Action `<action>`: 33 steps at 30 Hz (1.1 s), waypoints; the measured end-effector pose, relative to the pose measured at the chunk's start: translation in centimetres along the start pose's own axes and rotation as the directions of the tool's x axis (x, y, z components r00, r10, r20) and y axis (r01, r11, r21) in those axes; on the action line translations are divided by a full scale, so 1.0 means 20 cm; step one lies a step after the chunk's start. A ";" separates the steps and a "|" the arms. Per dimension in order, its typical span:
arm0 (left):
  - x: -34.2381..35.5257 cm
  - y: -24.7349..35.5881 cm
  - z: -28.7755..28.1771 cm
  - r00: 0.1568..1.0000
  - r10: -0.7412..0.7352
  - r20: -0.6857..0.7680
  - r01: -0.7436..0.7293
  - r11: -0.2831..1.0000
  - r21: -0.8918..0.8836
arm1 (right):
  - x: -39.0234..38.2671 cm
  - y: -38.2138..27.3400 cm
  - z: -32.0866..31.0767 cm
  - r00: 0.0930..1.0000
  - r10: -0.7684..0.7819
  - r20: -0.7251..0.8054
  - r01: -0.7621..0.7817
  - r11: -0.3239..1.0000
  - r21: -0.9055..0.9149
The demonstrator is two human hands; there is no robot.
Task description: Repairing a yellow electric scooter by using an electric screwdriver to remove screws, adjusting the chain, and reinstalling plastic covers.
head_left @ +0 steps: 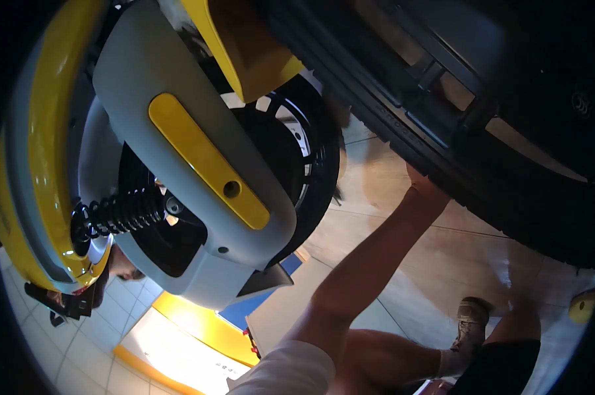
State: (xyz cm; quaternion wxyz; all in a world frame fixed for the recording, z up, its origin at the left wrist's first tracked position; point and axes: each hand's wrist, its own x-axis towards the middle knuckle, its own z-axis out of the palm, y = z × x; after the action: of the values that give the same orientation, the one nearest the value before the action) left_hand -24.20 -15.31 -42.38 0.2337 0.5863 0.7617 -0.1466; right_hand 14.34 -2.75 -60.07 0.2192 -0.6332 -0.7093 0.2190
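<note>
A wheel with a black tyre (482,191) fills the upper right, close in front of me and partly in shadow. My left hand (427,187) reaches to the lower edge of this tyre, its wrist showing beside the tread. The fingers are hidden behind the rubber, so their grip does not show. To the left is a scooter with a grey cover (185,125) carrying a yellow inset panel (208,161). A black coil shock absorber (123,212) sits beneath the cover, and a second spoked wheel (320,158) shows behind it. My right hand is out of view.
Yellow curved bodywork (44,131) runs down the left, with a dark bracket (70,299) at its end. A brightly lit yellow-and-white unit (192,336) stands low at the left. My shoe (472,322) rests on the tiled floor (403,263). A yellow rounded piece (580,306) is at the right.
</note>
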 end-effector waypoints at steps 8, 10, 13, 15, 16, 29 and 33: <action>-0.04 -0.06 0.04 0.987 -0.090 0.135 0.073 0.989 0.131 | -0.38 -0.13 0.10 0.960 0.181 0.214 -0.224 0.954 0.201; -0.03 -0.06 0.02 0.983 -0.096 0.154 0.072 0.986 0.152 | -0.44 -0.15 0.06 0.943 0.218 0.251 -0.277 0.933 0.230; -0.01 -0.03 -0.10 0.984 -0.068 0.168 0.042 0.987 0.153 | -0.44 -0.19 -0.10 0.922 0.275 0.274 -0.342 0.908 0.241; -0.05 0.08 -0.20 0.994 0.008 0.112 -0.019 0.995 0.095 | -0.27 -0.12 -0.27 0.935 0.288 0.209 -0.331 0.919 0.214; -0.02 0.09 -0.34 0.998 0.036 0.057 -0.041 0.995 0.094 | -0.11 -0.16 -0.32 0.946 0.281 0.163 -0.314 0.920 0.235; 0.12 0.21 -0.69 0.978 0.054 -0.204 -0.098 0.972 -0.212 | 0.13 -1.47 -1.76 0.914 0.364 0.179 -0.405 0.836 0.370; 0.10 0.12 -0.60 0.966 0.080 -0.247 -0.102 0.992 -0.078 | 0.35 -2.41 -1.12 0.824 -0.207 0.528 -0.340 0.564 0.752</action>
State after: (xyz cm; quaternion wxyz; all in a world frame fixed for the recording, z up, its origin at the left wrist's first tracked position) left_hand -24.51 -7.08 -33.05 0.1712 0.6233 0.7625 -0.0284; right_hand -11.87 0.08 -13.29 0.2599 -0.3902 -0.5289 0.7074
